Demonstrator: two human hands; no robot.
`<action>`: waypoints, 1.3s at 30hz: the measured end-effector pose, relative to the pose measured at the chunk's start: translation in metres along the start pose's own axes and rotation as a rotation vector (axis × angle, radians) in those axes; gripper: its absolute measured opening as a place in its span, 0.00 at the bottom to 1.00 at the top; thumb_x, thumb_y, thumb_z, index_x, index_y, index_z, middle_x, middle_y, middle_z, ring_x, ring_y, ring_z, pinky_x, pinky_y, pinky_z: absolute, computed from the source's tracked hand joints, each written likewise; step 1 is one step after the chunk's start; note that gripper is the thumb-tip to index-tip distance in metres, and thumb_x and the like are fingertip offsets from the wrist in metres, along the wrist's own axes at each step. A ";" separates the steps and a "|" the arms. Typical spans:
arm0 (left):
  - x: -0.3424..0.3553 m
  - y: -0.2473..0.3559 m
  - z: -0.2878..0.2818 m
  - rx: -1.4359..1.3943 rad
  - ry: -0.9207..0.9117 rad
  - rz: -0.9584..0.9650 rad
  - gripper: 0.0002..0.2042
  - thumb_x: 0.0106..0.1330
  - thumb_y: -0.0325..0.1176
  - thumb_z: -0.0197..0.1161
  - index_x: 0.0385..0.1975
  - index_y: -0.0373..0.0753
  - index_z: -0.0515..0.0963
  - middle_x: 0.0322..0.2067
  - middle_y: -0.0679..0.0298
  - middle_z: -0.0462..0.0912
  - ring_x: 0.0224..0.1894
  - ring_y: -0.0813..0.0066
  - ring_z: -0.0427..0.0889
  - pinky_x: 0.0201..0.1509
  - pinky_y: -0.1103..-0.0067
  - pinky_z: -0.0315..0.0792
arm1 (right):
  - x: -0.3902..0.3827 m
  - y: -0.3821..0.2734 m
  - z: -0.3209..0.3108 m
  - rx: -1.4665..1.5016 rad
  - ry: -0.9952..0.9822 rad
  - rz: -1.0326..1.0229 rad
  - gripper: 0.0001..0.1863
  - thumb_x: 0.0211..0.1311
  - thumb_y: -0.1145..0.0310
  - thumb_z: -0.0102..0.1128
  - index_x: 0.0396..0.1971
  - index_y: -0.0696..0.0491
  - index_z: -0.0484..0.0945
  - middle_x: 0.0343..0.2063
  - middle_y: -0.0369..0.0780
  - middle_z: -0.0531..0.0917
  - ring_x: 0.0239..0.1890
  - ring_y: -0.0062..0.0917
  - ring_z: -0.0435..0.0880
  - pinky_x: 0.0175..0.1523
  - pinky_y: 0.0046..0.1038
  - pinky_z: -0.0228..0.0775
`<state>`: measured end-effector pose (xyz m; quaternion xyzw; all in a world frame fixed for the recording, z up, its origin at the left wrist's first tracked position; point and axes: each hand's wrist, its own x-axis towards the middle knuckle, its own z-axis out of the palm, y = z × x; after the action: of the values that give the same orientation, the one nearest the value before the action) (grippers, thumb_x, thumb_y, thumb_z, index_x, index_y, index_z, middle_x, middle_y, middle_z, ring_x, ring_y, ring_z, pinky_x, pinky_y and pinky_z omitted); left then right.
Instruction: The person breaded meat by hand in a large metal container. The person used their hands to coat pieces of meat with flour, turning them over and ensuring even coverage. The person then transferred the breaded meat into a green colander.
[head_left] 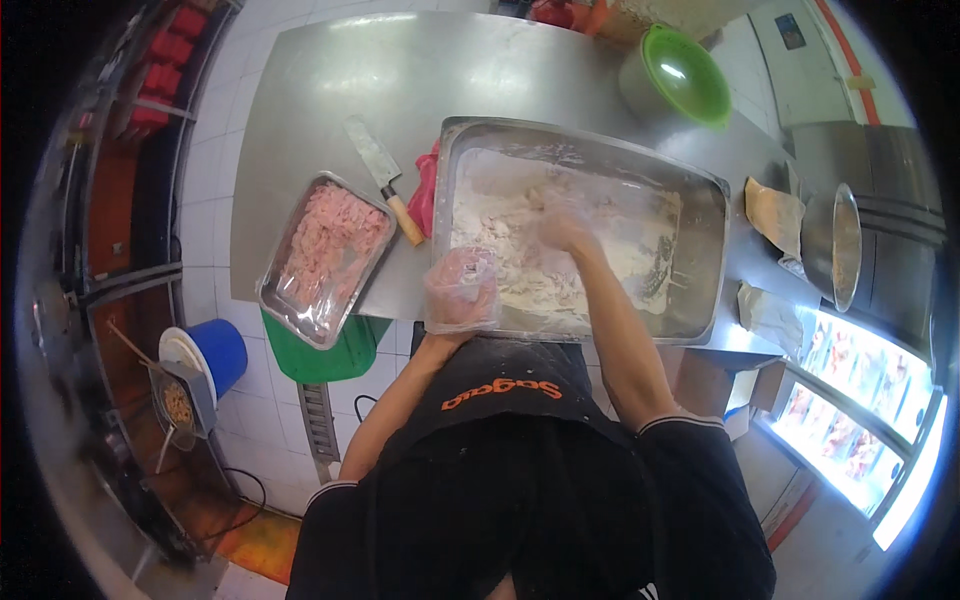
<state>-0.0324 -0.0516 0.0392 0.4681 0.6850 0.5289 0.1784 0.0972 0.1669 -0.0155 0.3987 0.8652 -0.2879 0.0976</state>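
A deep rectangular steel pan [708, 270] in front of me holds white flour [625, 235] with lumpy, coated pieces in it. Over its near left corner, my left hand [462, 288] wears a clear loose plastic glove, its fingers curled at the rim. Inside the pan, my right hand [568, 225] is in the flour, smeared by motion, so its fingers do not show clearly. To the left lies a clear-looking tray [272, 290] of pale pink raw meat pieces [335, 240]. Between tray and pan rests a knife [385, 180] with a wooden handle, beside a pink-red cloth [424, 195].
The steel table [330, 90] carries a green bowl [690, 75] on a pale container at the far right. A metal bowl [846, 248] and brown paper bag [773, 215] stand right, near a lit display fridge [850, 400]. Below left are a green bin [320, 350] and blue bucket [225, 355].
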 end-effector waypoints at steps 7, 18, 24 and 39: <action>-0.006 -0.002 -0.005 -0.058 0.015 -0.044 0.11 0.62 0.30 0.71 0.42 0.34 0.83 0.40 0.50 0.87 0.42 0.50 0.87 0.48 0.64 0.80 | 0.004 -0.020 0.003 -0.226 -0.205 0.004 0.30 0.69 0.44 0.55 0.62 0.48 0.82 0.56 0.49 0.87 0.56 0.43 0.87 0.60 0.43 0.79; 0.002 0.010 -0.007 -0.086 -0.024 -0.053 0.10 0.63 0.27 0.70 0.43 0.35 0.83 0.42 0.53 0.88 0.44 0.59 0.88 0.50 0.70 0.80 | -0.073 0.069 -0.028 0.073 0.138 0.058 0.22 0.65 0.59 0.65 0.51 0.58 0.83 0.51 0.55 0.86 0.56 0.48 0.84 0.61 0.43 0.76; 0.001 0.009 0.001 -0.073 0.003 -0.010 0.10 0.62 0.27 0.71 0.42 0.34 0.83 0.41 0.53 0.88 0.43 0.57 0.89 0.50 0.70 0.80 | -0.089 0.056 -0.067 0.121 0.106 0.212 0.28 0.59 0.53 0.72 0.55 0.56 0.83 0.52 0.56 0.85 0.58 0.50 0.82 0.66 0.42 0.73; -0.031 0.029 0.027 0.235 -0.110 0.191 0.19 0.52 0.30 0.73 0.46 0.39 0.83 0.40 0.54 0.84 0.42 0.49 0.83 0.46 0.60 0.79 | -0.089 0.078 -0.313 1.024 0.259 0.034 0.18 0.64 0.70 0.70 0.52 0.60 0.79 0.43 0.40 0.86 0.39 0.24 0.87 0.46 0.26 0.84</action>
<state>0.0157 -0.0621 0.0472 0.5771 0.6837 0.4332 0.1087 0.2336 0.3305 0.2424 0.4415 0.6124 -0.6205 -0.2125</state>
